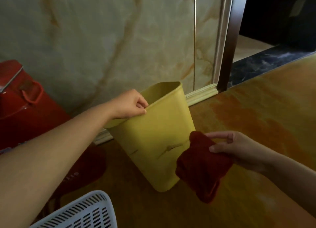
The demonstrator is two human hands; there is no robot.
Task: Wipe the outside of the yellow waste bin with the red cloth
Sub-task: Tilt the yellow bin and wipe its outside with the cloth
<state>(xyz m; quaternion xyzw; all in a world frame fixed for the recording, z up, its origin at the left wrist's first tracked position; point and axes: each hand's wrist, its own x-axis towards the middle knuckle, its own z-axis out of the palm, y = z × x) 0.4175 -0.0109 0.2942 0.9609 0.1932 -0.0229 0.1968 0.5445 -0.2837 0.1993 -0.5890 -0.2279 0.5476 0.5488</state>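
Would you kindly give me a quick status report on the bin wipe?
Left hand grip pinching yellow bin rim. Right hand holds red cloth against bin's lower side. Nothing in the way.

Left hand (130, 104) pinches the yellow bin's (153, 138) rim; right hand (239, 150) presses the red cloth (201, 169) against its side.

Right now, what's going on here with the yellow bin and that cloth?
A person is cleaning a yellow waste bin on the floor by a marble wall. The left hand pinches the bin's rim and tips it toward the camera. The right hand holds a bunched red cloth against the bin's lower right side. A red container stands to the left, and a white slatted basket sits at the bottom edge.
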